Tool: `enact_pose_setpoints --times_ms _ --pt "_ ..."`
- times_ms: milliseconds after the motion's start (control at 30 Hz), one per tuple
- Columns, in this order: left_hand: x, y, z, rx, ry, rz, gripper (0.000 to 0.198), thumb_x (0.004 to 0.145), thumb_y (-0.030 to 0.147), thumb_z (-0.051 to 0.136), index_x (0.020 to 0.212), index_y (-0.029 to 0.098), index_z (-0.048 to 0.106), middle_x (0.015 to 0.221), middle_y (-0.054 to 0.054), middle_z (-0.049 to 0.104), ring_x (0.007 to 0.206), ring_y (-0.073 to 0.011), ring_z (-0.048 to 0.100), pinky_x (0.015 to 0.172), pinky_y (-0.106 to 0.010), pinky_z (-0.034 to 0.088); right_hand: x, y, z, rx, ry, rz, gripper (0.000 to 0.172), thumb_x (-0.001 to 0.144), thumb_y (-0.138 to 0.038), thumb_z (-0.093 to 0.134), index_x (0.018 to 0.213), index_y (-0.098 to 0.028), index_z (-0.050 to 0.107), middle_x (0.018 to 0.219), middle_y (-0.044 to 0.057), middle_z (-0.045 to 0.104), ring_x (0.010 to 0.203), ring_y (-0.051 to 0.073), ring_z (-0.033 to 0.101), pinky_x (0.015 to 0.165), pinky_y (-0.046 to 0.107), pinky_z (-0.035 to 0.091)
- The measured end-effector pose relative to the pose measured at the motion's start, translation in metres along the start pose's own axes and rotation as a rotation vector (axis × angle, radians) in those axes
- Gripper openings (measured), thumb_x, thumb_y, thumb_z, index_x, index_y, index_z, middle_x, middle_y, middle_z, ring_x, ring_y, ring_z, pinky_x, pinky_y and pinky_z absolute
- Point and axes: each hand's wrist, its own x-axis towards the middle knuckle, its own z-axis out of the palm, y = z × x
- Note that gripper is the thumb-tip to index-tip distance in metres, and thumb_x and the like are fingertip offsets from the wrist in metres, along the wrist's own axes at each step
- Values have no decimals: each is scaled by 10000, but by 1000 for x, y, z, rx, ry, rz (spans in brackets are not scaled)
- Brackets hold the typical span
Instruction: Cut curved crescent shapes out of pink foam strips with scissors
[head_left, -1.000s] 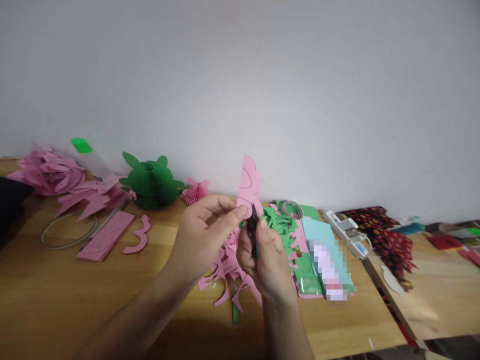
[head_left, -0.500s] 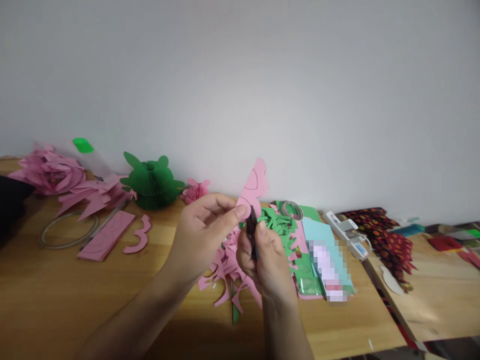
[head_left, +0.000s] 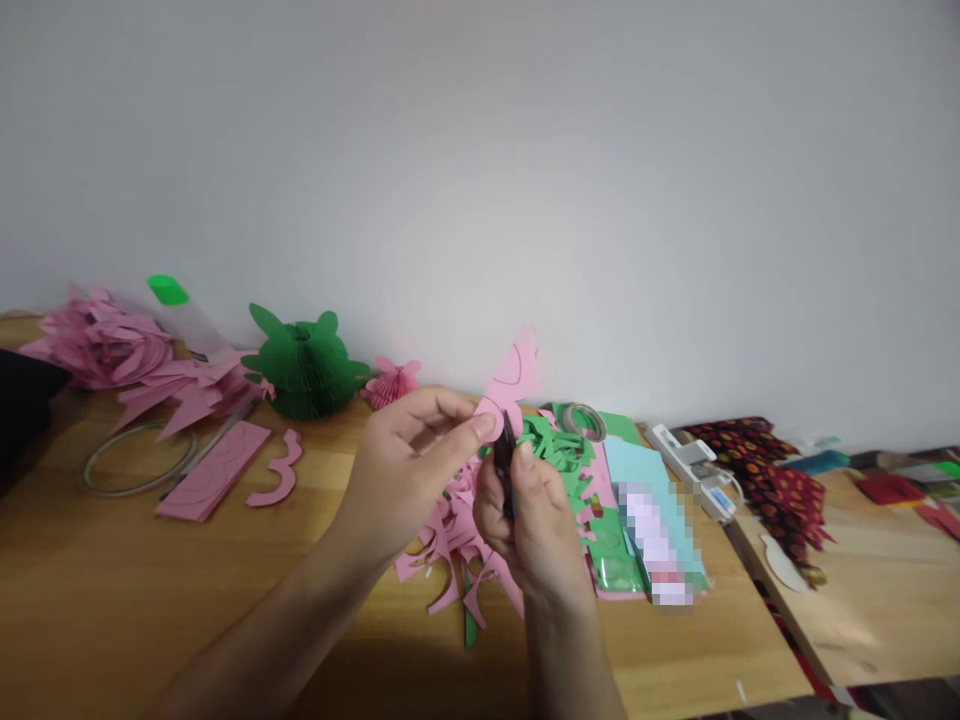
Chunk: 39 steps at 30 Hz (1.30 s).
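My left hand (head_left: 409, 470) pinches the lower edge of a pink paper cut-out (head_left: 511, 380) with curved pencil lines on it, holding it above the wooden table (head_left: 112, 590). My right hand (head_left: 529, 520) is closed round small dark scissors (head_left: 507, 462), whose blades meet the paper's lower edge. Under both hands lies a heap of pink paper offcuts (head_left: 450, 545) and green offcuts (head_left: 559, 450).
A green honeycomb paper ball (head_left: 304, 365) and a small pink one (head_left: 390, 383) stand by the wall. Pink scraps (head_left: 120, 360), a pink sheet stack (head_left: 214, 470) and a wire ring (head_left: 135, 458) lie left. Coloured sheets (head_left: 637, 490), a tape roll (head_left: 585, 420) and patterned cloth (head_left: 780, 470) lie right.
The pink cut-out has turned clockwise, its top tipping right and lower, as my left hand rotates it against the scissors. My right hand has stayed in place.
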Motion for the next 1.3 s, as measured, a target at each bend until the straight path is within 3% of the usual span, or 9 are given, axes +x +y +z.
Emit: enact_pose_setpoints --times_ms 533,1167,1300 --pt "3 -2 -6 35 -9 52 70 728 193 711 669 196 674 639 13 686 606 -116 617 580 -213 483 -2 -3 1 12 -38 -4 501 881 -584 504 581 -184 475 428 -96 270 346 41 158 325 184 154" --pt "7 -1 -8 76 -112 173 125 743 89 657 675 193 646 641 67 675 626 -43 631 605 -103 495 -3 -2 -4 15 -67 -21 487 922 -517 493 580 -173 455 441 -91 282 358 32 172 332 165 131" --pt "8 2 -11 111 -189 172 137 756 88 640 658 183 632 638 61 663 619 -45 613 598 -115 485 -4 -2 -5 -7 -57 -2 490 923 -528 478 587 -171 476 441 -87 290 354 36 177 324 170 128"
